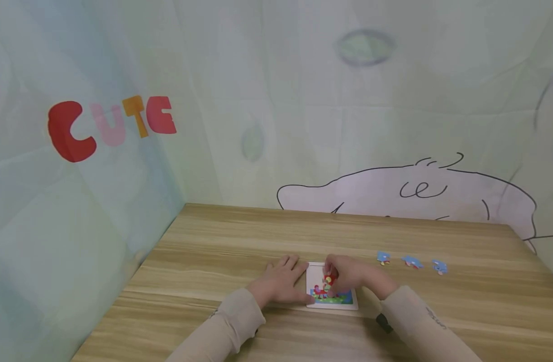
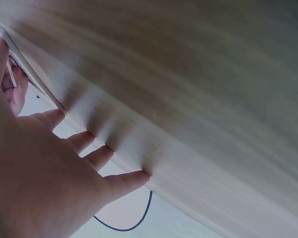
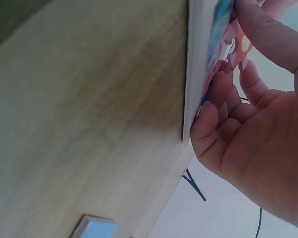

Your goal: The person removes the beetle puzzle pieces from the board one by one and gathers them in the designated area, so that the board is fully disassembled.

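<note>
A small puzzle board [image 1: 314, 274] with a raised white rim lies on the table, its lower part filled with a green, blue and red picture. My right hand [image 1: 346, 275] is over the board's right side and pinches a red puzzle piece [image 3: 243, 43] with a pale yellow spot. That piece is tilted up from the board in the right wrist view. My left hand [image 1: 280, 284] lies at the board's left edge with fingers spread. Its thumb reaches the lower left corner, and its other fingertips touch the wooden tabletop [image 2: 154, 119].
To the right of the board lie three loose blue puzzle pieces: a left one [image 1: 383, 258], a middle one [image 1: 412, 262] and a right one [image 1: 439, 267]. A small dark object [image 1: 384, 323] shows beside my right sleeve. Cloth walls [image 1: 258, 100] stand behind and left of the table.
</note>
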A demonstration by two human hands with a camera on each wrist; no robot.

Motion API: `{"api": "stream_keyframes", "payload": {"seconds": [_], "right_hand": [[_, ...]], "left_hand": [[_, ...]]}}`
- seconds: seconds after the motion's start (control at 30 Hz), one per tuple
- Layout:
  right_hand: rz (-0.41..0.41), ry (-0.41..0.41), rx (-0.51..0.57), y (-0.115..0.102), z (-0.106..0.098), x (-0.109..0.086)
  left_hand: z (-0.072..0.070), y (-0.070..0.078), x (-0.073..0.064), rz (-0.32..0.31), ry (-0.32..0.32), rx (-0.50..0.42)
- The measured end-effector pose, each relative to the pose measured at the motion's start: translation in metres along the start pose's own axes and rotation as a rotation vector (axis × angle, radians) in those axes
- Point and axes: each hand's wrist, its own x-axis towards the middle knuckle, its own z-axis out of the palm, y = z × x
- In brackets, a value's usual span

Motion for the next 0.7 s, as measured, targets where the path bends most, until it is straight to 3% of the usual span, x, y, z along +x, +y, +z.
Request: {"api": "stream_keyframes", "payload": {"seconds": [0.7], "right_hand": [[-0.09,-0.001,0.114,0.014,-0.006,0.0]], "left_hand": [[0.002,-0.002,0.001,0.009,0.012,0.002]]}}
